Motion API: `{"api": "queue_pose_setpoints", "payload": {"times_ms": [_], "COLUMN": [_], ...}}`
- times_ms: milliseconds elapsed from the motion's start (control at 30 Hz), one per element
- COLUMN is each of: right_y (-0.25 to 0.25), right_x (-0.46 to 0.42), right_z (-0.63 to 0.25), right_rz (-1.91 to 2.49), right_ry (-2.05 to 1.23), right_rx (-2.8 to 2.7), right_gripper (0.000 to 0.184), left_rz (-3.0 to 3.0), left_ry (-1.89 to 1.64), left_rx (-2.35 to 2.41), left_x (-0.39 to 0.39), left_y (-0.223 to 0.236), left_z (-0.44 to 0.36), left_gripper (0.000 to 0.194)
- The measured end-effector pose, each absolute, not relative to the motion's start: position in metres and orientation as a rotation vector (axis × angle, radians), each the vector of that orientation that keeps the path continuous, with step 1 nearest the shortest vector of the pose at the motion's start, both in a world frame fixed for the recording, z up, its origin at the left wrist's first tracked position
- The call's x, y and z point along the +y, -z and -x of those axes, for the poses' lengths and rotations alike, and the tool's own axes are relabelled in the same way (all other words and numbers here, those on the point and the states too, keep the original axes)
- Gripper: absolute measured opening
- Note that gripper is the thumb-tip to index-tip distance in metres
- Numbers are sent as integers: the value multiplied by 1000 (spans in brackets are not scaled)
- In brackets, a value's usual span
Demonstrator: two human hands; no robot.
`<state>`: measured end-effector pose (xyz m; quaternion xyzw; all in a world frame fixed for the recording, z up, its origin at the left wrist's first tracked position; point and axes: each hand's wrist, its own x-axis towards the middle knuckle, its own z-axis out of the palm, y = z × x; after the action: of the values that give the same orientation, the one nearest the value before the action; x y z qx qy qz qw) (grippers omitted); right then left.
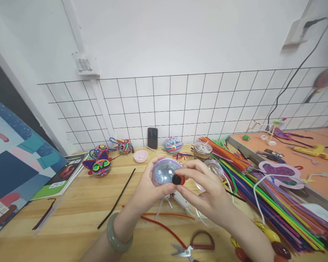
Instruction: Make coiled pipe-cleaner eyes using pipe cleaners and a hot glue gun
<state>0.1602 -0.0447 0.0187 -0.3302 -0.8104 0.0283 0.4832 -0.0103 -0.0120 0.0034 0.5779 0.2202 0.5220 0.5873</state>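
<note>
My left hand [147,185] is closed around a clear plastic ball [162,170] with a purple rim and bluish bands showing in it. At the ball's right side, my right hand [207,187] pinches a small coil [176,179] of black with red and orange, apparently wound pipe cleaner. The coil overlaps the ball in view; I cannot tell whether it is fixed to it. Beneath the hands lies a white corded tool [180,200], partly hidden. A red pipe cleaner [166,227], an orange one [172,215] and red-handled scissors [190,251] lie nearer me.
A black pipe cleaner [117,198] lies on the left. Behind are finished colourful ornaments [101,167], a pink dish [140,156], a phone [152,138] and a round container [203,149]. Bundled pipe cleaners [262,200] spread along the right, crossed by a white cable [255,193].
</note>
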Motion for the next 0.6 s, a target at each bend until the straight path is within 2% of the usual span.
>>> {"api": "queue_pose_setpoints", "payload": {"times_ms": [600], "right_y": [-18], "right_x": [-42], "right_z": [-160], "right_rz": [785], "right_ry": [-36], "right_rx": [-1962], "right_gripper": [26], "left_rz": [-1309], "left_ry": [-1243], "left_rx": [528], "left_x": [-16], "left_y": [-3], "left_z": [6], "left_gripper": [65]}}
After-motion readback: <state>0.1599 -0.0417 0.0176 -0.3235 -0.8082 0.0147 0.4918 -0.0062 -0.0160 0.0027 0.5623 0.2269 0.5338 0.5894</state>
